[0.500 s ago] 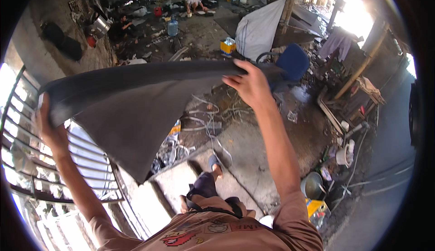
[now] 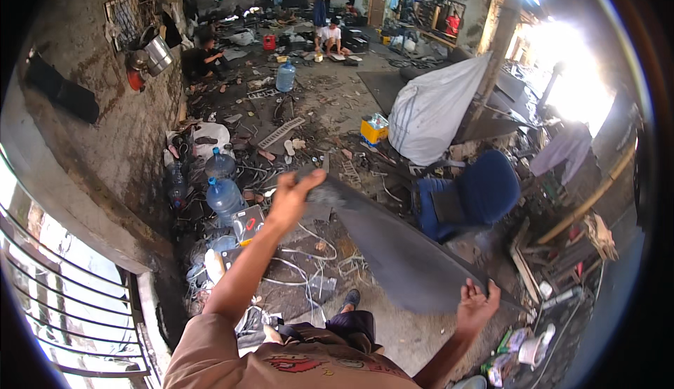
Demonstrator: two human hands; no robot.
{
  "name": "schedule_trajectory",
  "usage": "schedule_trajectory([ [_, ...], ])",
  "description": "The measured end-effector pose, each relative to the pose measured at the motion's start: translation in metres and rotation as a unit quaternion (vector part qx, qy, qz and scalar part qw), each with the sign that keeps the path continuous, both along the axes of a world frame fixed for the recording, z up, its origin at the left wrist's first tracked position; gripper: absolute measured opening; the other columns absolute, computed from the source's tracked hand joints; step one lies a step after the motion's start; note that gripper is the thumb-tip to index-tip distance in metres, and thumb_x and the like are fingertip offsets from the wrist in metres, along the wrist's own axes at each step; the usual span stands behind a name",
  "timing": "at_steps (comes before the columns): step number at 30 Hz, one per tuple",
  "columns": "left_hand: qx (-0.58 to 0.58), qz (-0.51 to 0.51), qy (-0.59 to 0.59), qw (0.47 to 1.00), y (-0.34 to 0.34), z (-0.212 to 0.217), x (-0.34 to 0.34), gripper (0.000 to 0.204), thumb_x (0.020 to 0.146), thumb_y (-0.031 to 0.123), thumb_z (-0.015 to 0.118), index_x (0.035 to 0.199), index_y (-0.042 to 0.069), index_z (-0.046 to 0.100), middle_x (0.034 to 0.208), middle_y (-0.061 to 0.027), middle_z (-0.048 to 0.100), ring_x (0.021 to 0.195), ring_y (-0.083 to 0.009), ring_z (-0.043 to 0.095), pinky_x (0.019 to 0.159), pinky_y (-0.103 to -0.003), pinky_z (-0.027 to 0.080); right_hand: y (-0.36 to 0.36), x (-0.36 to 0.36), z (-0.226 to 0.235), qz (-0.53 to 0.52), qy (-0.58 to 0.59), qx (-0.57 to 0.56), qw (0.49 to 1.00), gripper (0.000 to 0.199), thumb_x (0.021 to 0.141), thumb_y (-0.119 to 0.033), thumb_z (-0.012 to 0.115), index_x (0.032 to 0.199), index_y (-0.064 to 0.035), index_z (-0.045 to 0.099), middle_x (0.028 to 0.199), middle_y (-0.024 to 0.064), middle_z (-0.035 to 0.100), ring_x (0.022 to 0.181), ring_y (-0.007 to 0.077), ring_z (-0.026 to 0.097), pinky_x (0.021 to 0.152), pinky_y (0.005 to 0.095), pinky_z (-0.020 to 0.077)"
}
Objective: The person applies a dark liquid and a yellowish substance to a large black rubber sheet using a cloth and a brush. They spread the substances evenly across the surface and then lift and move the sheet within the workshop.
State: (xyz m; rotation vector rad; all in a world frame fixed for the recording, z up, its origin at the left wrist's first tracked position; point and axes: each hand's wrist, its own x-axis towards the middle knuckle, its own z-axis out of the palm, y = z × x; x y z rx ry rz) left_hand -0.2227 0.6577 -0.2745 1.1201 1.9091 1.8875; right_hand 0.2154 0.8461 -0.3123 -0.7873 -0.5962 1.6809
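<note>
A dark grey flexible sheet (image 2: 400,248) hangs in front of me, slanting down from left to right, its material unclear between rubber and foam. My left hand (image 2: 289,199) is closed on its upper left end. Lower down at the right, my right hand (image 2: 479,308) has its fingers curled at the sheet's other end, gripping the edge. Just beyond the sheet stands a blue office chair (image 2: 484,192). Left of my left hand are a box with a dark printed front (image 2: 248,224) and a blue water jug (image 2: 225,199).
Scraps and pale strips litter the floor. A white sack (image 2: 435,111) leans by a post, beside a yellow box (image 2: 374,129). Barred railing (image 2: 77,319) runs along my left. Farther off, a person in white (image 2: 328,38) and another person (image 2: 208,55) sit low.
My view has swung left and up over the room. The sheet went from spread wide and high to slanting down rightward; my right hand is lower, my left hand farther from the railing.
</note>
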Motion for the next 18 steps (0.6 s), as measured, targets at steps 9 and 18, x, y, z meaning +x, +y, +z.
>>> schedule_trajectory([
  [9, 0.186, -0.155, -0.444, 0.863, 0.312, -0.084, -0.163, 0.023, 0.099, 0.015, 0.069, 0.108, -0.005, 0.066, 0.103, -0.0143, 0.071, 0.094, -0.0255, 0.071, 0.081, -0.045, 0.061, 0.181, -0.161, -0.002, -0.112, -0.126, 0.108, 0.980, 0.039, 0.102, -0.040, 0.059, 0.110, -0.0019, 0.064, 0.091, 0.0110, 0.069, 0.087, 0.0226, 0.072, 0.076, 0.0365, 0.0593],
  [18, 0.192, -0.288, -0.456, 0.820, 0.554, -0.082, -0.385, 0.030, 0.102, 0.022, 0.068, 0.110, -0.006, 0.068, 0.103, -0.0120, 0.074, 0.088, -0.0217, 0.074, 0.081, -0.037, 0.062, 0.395, -0.419, 0.033, -0.408, -0.027, 0.309, 0.859, 0.065, 0.104, -0.037, 0.050, 0.129, 0.0226, 0.057, 0.133, 0.0342, 0.062, 0.133, 0.0403, 0.054, 0.121, 0.0469, 0.0321],
])
